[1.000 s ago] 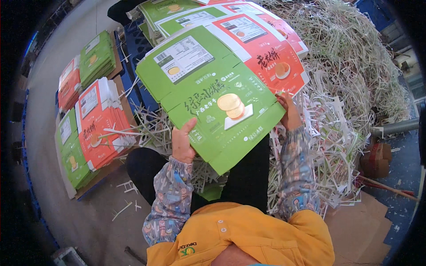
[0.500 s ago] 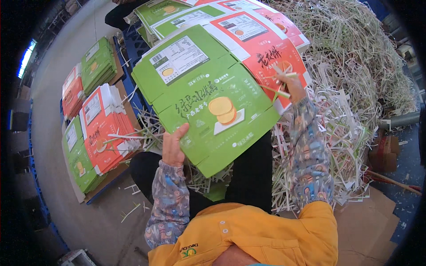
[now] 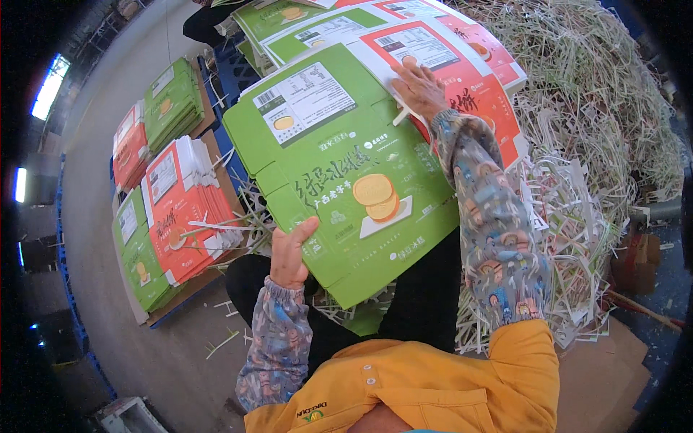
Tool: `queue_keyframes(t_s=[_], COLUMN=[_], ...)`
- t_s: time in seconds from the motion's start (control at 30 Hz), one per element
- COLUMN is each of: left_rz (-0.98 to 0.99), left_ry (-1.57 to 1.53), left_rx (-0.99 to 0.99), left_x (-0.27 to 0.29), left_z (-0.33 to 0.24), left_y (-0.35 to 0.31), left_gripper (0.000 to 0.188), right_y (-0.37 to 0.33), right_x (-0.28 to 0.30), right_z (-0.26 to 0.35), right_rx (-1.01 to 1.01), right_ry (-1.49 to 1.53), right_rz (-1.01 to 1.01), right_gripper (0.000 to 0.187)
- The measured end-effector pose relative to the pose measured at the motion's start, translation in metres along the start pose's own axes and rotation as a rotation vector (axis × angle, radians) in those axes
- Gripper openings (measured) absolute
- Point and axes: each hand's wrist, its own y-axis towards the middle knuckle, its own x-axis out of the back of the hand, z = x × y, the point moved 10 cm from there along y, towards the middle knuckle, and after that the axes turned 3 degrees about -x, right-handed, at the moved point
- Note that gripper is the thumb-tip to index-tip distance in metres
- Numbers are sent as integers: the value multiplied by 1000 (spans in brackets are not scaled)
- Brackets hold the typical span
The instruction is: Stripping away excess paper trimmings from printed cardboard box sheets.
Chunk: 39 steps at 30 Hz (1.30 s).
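A flat green printed carton blank [image 3: 339, 238] lies tilted across my lap, its top edge near the stacked sheets. My left hand [image 3: 291, 256] is closed on its lower left edge, thumb on the printed face and fingers underneath. At the blank's upper right edge, my right hand [image 3: 424, 92] lies over the red printed sheet [image 3: 469, 86] with its fingers stretched out. A pale paper strip [image 3: 401, 117] sticks out just below that hand; whether the fingers touch it is unclear.
Stacks of red blanks [image 3: 188, 216] and green blanks [image 3: 173, 101] stand on a pallet at the left. A large heap of shredded paper trimmings [image 3: 585, 94] fills the right. More printed sheets [image 3: 332, 32] lie ahead, with another person's dark sleeve [image 3: 206, 25] beyond them.
My right hand has moved left and away from me to the green blank's edge, and the loose strips it held are gone from it. My left hand keeps its grip on the blank.
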Motion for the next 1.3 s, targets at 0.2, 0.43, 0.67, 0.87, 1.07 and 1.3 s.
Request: queue_keyframes(t_s=[0.2,0.43,0.67,0.87,1.07,1.3], left_rz=[25,47,-105,-32,-4,117], left_ry=[57,169,331,166,172,172], left_rx=[41,158,11,-163,-340,-292], left_x=[13,74,129,97,60,14], left_z=[-19,-124,-143,-172,-195,-154], left_y=[7,-19,-60,-88,-100,-76], left_gripper=[35,47,52,51,52,49], right_y=[-8,-6,17,8,-97,-157], right_x=[-22,-25,-27,16,54,93], right_z=[2,4,-1,18,110,112], right_rx=[35,30,-11,79,82,-323], right_ry=[-194,-166,-86,-122,893,1669], right_rz=[-30,14,207,-81,168,524], right_gripper=[43,44,46,36,32,43])
